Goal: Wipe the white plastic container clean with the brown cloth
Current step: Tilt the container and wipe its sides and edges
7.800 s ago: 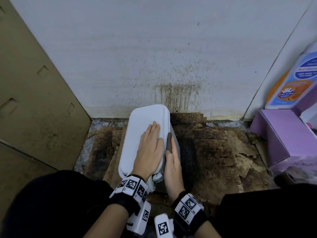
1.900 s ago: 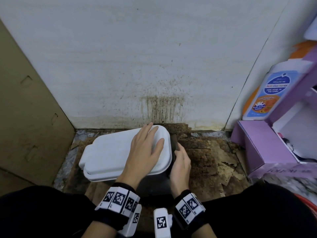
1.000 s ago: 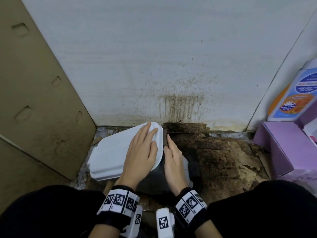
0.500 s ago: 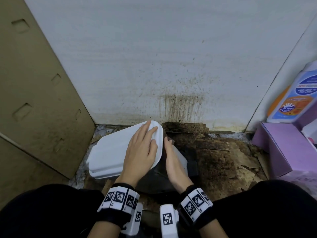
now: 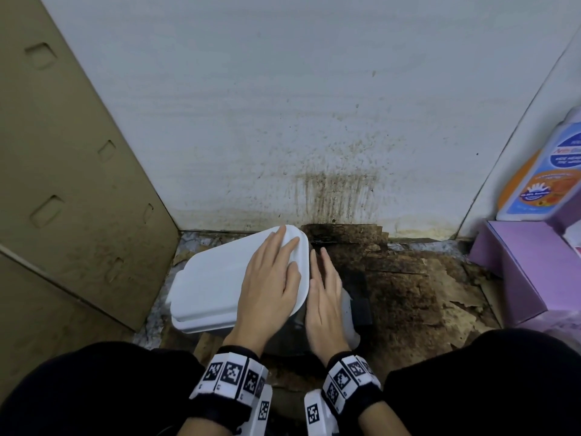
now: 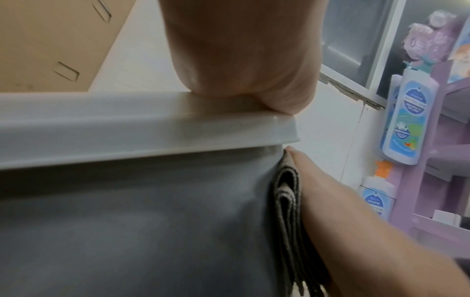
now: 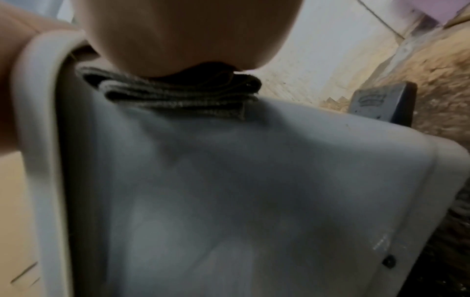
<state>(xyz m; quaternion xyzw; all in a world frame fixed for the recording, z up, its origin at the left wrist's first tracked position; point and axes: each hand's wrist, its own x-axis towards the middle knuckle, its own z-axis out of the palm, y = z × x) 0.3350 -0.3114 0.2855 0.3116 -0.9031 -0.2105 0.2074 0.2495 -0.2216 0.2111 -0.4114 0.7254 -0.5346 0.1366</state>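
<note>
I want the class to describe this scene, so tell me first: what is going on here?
A person crouches at a stained wall corner, cleaning a white container. The left hand lies flat on its lid, steadying it. The right hand presses a folded brown cloth flat against the container's side wall, just below the lid's rim. The container stands on dirty, peeling floor. Purple boxes and a bottle stand to the right.
</note>
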